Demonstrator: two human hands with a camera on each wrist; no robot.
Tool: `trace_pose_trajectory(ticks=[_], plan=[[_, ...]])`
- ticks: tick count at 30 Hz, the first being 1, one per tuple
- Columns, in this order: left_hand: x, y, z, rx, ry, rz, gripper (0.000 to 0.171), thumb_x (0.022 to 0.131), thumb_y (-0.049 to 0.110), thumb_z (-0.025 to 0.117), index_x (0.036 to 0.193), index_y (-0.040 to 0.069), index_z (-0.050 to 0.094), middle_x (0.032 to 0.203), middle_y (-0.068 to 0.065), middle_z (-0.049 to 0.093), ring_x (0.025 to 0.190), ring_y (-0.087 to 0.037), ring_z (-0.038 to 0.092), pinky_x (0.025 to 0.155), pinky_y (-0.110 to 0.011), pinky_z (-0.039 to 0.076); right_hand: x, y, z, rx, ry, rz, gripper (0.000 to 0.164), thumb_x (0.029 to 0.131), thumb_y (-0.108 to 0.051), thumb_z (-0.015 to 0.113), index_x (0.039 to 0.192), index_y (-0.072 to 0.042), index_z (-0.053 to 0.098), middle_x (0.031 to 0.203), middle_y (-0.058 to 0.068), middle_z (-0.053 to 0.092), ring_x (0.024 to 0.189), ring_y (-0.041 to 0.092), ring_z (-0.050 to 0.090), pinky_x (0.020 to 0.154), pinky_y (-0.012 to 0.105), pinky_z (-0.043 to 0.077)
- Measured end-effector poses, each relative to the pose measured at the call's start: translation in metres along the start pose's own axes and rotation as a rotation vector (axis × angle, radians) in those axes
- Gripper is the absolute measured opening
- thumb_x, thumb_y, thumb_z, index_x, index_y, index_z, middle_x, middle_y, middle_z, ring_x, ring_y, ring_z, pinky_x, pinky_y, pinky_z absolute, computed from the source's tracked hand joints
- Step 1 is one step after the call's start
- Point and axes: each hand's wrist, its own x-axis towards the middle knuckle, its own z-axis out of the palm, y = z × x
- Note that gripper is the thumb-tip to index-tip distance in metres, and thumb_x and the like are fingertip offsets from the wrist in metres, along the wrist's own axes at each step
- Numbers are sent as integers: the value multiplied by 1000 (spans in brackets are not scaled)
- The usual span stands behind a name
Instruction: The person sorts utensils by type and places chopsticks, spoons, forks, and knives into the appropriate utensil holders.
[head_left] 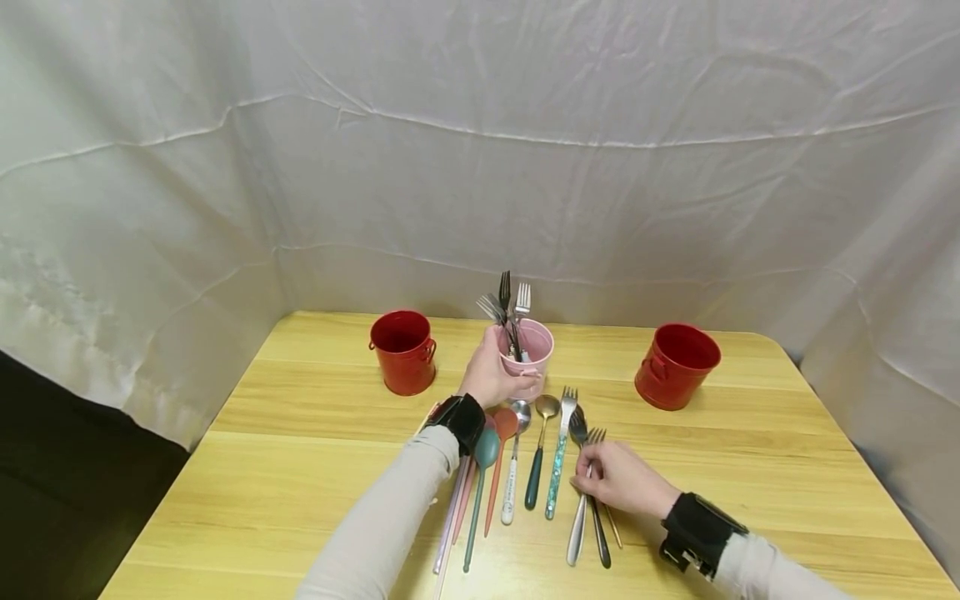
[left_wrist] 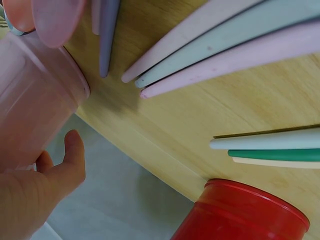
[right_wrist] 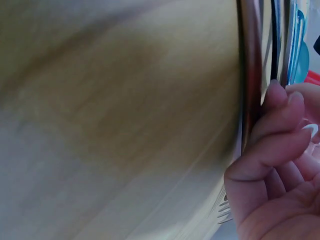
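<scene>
My left hand (head_left: 498, 375) holds the pink cup (head_left: 536, 354) from its left side, the thumb across its front. Several forks (head_left: 506, 304), dark and silver, stand tines up in that cup. In the left wrist view, the hand (left_wrist: 55, 185) is beside the pink cup (left_wrist: 35, 95). My right hand (head_left: 618, 479) pinches a silver fork (head_left: 577, 529) near its neck, low over the table. Beneath it lie a dark-handled utensil (head_left: 600, 533) and a thin gold handle (head_left: 615, 529). The right wrist view shows curled fingers (right_wrist: 270, 155) close to the handles, their contact partly hidden.
Red buckets stand at the left (head_left: 405, 358) and right (head_left: 675, 367). Between my arms lie a turquoise-handled fork (head_left: 558, 467), a dark-handled spoon (head_left: 536, 467), a white-handled spoon (head_left: 510, 483), coral (head_left: 502, 433) and teal (head_left: 483, 458) spoons, and chopsticks (head_left: 453, 517).
</scene>
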Motion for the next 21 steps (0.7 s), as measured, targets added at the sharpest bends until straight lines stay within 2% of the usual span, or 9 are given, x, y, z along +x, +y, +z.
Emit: trace_pose_trajectory(ticks=[6,14,21], plan=[[-1,0,0,2,4,9,88,61,22,89,130,15,35,124,-6,53,115,-20,50,100,-38,42,4,0,2,-85,105,1,20,78,-19,73,68,-22,56,56,-16,47,48,-1,41,43,18,35],[-2,0,0,5,8,17,89,61,22,89,130,14,35,124,-7,53,115,-21,51,99,-39,42,8,-5,3,-106,172,83,17,72,-8,71,72,-17,57,57,-10,44,50,5,40,45,21,31],[0,-1,1,18,12,38,89,60,23,89,131,12,35,124,-9,54,116,-22,51,100,-39,42,7,-3,6,-98,215,124,17,67,-7,69,76,-17,58,57,-11,45,49,4,41,44,21,32]])
